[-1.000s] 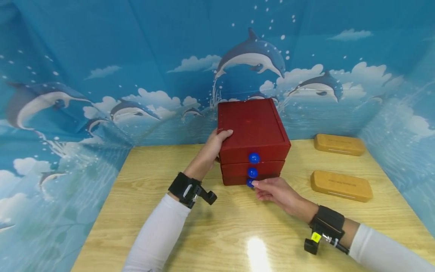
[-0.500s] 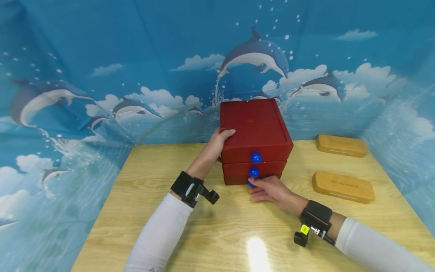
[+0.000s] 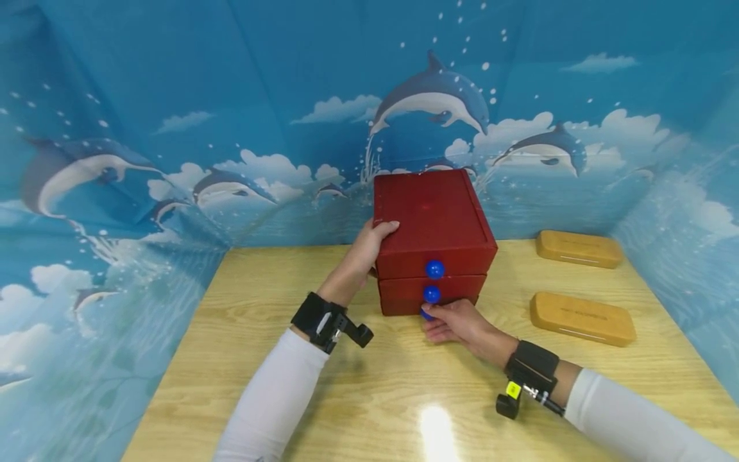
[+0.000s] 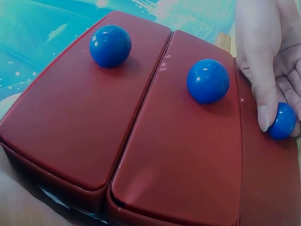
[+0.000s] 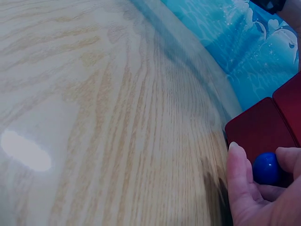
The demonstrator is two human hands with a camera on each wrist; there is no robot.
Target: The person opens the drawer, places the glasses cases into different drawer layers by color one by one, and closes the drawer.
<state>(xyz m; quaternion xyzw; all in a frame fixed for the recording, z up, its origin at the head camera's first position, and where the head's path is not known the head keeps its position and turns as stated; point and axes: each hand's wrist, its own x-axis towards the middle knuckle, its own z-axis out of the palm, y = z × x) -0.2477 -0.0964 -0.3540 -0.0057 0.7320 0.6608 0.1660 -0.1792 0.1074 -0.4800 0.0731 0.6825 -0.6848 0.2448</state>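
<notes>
A red drawer box [image 3: 430, 212] stands on the table, its three stacked drawer fronts each bearing a round blue knob. The top knob [image 4: 110, 46] and middle knob [image 4: 208, 81] are uncovered. My left hand [image 3: 366, 247] grips the box's left side, thumb over the top edge and the other fingers mostly hidden along the side. With the thumb on top and fingers beneath, my right hand [image 3: 462, 324] pinches the lowest knob [image 5: 267, 168], which is partly covered in the head view. The lowest drawer front [image 4: 270, 174] appears pushed in.
Two orange-brown oblong cases [image 3: 580, 249] [image 3: 583, 319] lie on the right side of the wooden table [image 3: 277, 282]. A blue dolphin-print cloth [image 3: 288, 77] hangs behind and at both sides, close to the box's back.
My right hand has shifted slightly left, and its fingers reach further round the lowest knob. The left hand keeps its grip on the box, and the drawers look the same.
</notes>
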